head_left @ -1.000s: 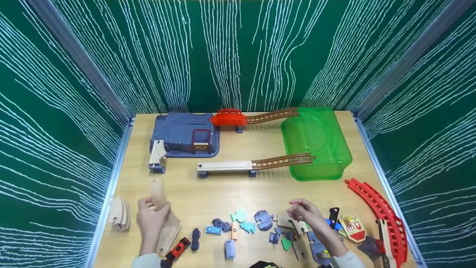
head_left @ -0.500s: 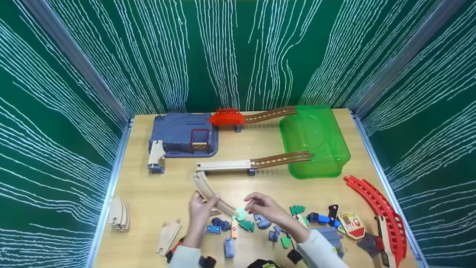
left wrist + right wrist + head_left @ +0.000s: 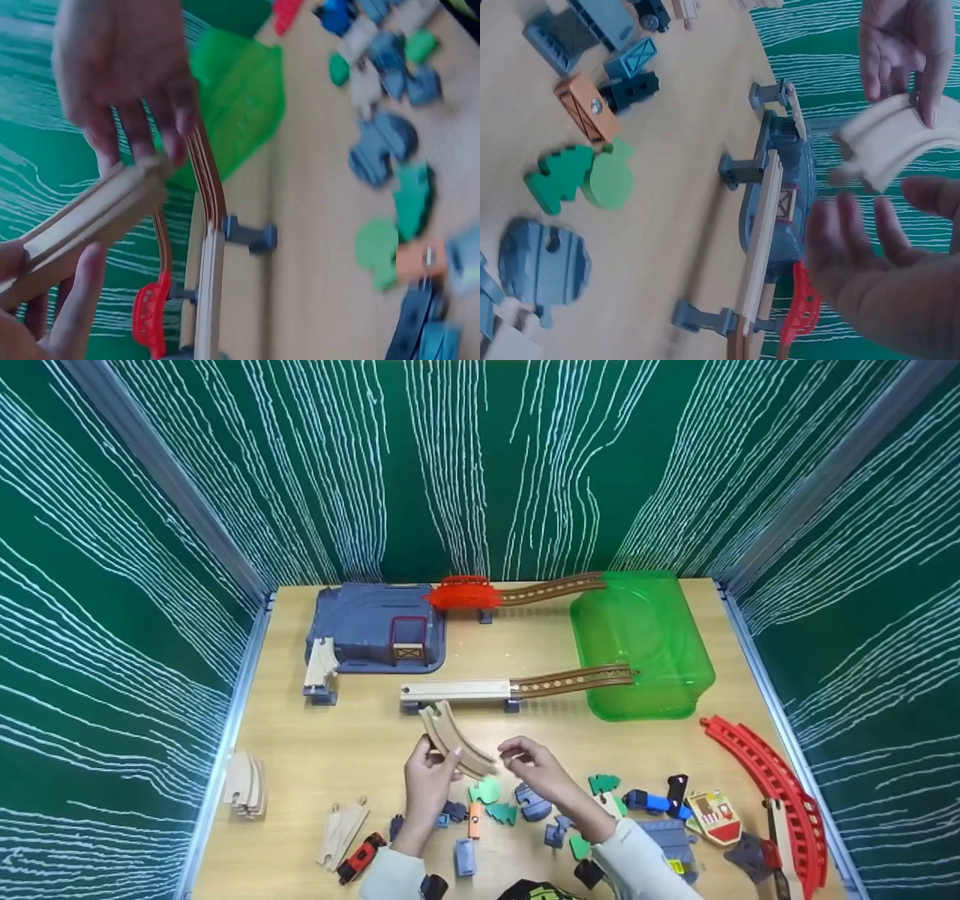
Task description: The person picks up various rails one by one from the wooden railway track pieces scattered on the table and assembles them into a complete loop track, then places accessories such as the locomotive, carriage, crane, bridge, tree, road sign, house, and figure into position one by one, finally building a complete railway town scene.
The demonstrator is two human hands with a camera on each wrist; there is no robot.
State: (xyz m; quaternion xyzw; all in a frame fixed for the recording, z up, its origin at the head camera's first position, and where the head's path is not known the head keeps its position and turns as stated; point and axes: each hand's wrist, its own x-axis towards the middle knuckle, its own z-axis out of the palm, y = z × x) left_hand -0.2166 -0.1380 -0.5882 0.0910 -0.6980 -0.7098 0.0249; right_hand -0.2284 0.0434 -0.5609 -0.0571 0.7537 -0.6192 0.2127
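My left hand [image 3: 429,784] grips a curved wooden train track [image 3: 459,746] by its middle, thumb on top, raised over the table's centre. In the left wrist view the pale grooved track [image 3: 94,217] slants up from my thumb and fingers [image 3: 79,300]. My right hand [image 3: 541,771] is beside the track's near right end, fingers loosely bent and pinching nothing. From the right wrist view, the right fingers [image 3: 851,232] spread just below the track's end [image 3: 889,146]. A straight wooden track [image 3: 456,691] on grey supports lies right behind the held piece.
A grey base [image 3: 367,622], red bridge [image 3: 463,594] and green translucent box [image 3: 645,645] stand at the back with brown tracks. Stacked curved tracks [image 3: 246,784] lie left, two wooden tracks [image 3: 341,832] nearer. Trees, wagons and a red engine [image 3: 362,857] lie in front; red curved rails [image 3: 780,787] right.
My left hand has carried the curved track from the left side to the middle and turned it. My right hand has moved left from above the right-hand pieces to the track's end.
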